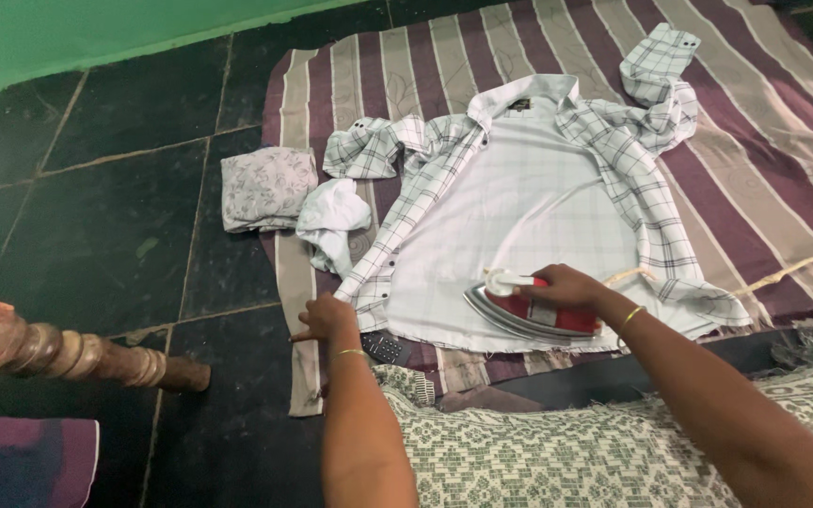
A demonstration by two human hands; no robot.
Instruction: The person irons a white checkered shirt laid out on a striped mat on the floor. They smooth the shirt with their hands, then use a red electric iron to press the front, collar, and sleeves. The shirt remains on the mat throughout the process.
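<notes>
Our right hand (571,285) is closed round the iron (531,312), flat on the shirt's (519,202) lower hem. Our left hand (325,318) lies open, fingers pinning the shirt's left front edge to the striped mat (755,150). Remote (386,348) just beside it.

iron (538,310): handle hidden under right hand (566,285) | striped cloth (764,141): cut off right
</notes>
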